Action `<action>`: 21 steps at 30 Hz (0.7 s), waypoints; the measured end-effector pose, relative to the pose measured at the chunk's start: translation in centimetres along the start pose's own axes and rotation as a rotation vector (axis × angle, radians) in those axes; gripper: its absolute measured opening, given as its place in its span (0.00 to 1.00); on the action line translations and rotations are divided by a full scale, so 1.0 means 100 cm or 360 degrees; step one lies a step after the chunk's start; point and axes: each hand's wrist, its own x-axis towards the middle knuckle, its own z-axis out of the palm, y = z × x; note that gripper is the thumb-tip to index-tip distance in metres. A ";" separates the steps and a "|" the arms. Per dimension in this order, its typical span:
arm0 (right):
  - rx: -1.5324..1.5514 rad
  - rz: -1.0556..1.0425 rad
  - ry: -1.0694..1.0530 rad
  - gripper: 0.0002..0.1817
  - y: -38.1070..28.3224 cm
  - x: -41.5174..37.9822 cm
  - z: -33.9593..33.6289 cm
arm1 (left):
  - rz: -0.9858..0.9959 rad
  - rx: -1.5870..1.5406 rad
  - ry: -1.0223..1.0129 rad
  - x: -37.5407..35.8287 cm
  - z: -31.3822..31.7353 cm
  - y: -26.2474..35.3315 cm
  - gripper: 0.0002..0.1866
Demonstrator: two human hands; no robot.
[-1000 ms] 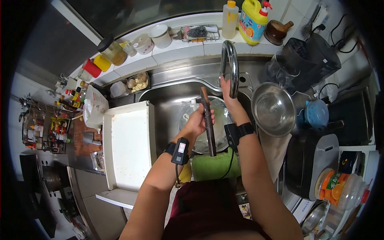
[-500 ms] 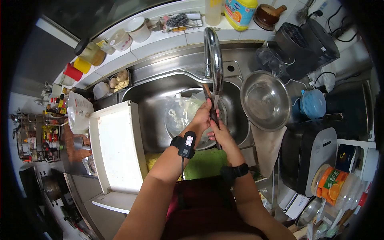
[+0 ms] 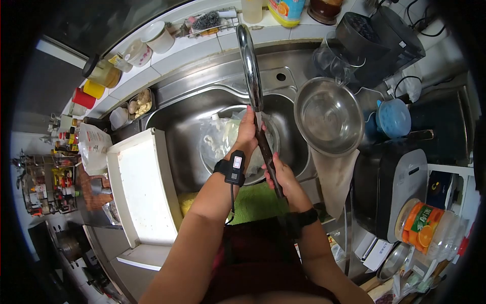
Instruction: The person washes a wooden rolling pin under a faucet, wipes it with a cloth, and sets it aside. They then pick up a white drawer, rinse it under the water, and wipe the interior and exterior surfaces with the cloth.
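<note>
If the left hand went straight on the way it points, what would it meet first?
Probably the faucet spout, whose end lies just ahead of the left hand in the image. Depth is unclear from this one view, so it might pass beneath.

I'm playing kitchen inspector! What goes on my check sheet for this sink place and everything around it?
Surface: steel sink, with a clear plastic bag inside; green towel at the front edge.
Job's things: dark brown stick, its upper end by the mouth of the faucet; running water unclear.
Clutter: white tray left of the sink, steel bowl on the right.
Fingers: left hand grips the stick's upper part; right hand has its fingers around the lower part.
Cables: dark cable from the left wrist device.
Surroundings: jars on the ledge; black appliance at right.
</note>
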 end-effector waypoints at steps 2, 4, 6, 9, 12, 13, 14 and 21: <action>-0.0157 -0.0047 0.0095 0.33 -0.002 0.007 0.004 | 0.0056 0.0170 0.0106 -0.008 0.007 -0.005 0.14; -0.0371 -0.0142 0.0229 0.33 -0.006 0.014 0.009 | 0.0047 0.0417 0.0286 -0.021 0.012 -0.017 0.14; -0.0584 -0.0312 0.0374 0.28 -0.012 0.023 0.012 | 0.0048 0.0476 0.0135 -0.034 0.012 -0.026 0.15; -0.0435 -0.0417 0.0221 0.24 -0.011 0.031 0.010 | 0.0082 0.0581 0.0164 -0.038 0.011 -0.033 0.14; -0.0180 -0.0319 -0.0094 0.23 -0.015 0.024 0.005 | 0.0027 0.0245 0.0173 -0.022 0.002 -0.008 0.13; -0.0094 -0.0266 -0.0180 0.24 -0.016 0.019 0.005 | 0.0067 0.0162 0.0171 -0.012 -0.001 -0.001 0.11; -0.0009 -0.0212 -0.0267 0.26 -0.018 0.015 0.005 | 0.0107 0.0078 0.0170 -0.005 -0.003 0.004 0.10; 0.0399 0.0143 -0.0474 0.30 -0.028 0.002 0.011 | -0.0009 -0.0074 0.0101 0.014 -0.010 0.020 0.13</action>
